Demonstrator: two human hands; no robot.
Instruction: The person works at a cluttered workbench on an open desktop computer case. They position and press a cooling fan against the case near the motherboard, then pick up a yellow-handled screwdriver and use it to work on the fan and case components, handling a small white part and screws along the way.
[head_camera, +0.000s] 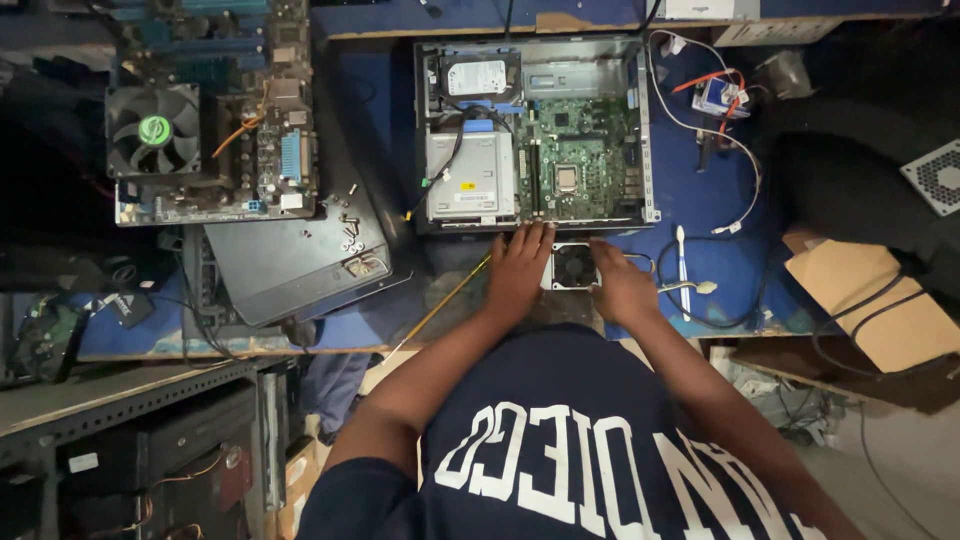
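An open desktop computer case (647, 120) lies on the blue table, showing its green motherboard (580, 160), a silver drive cage (470, 180) and a hard drive (476, 77). Just in front of the case sits a small black cooler fan (574, 265). My left hand (520, 272) rests flat at the fan's left side, fingers reaching toward the case's front edge. My right hand (620, 285) lies at the fan's right side, touching it. Neither hand clearly grips anything. A thin yellow-handled tool (445, 300) lies slanted to the left of my left hand.
A second motherboard with a large fan (155, 130) lies at far left, above a dark metal side panel (285, 265) with loose screws (350, 225). White and black cables (720, 215), a small blue part (722, 97) and a cardboard piece (870, 300) sit at right.
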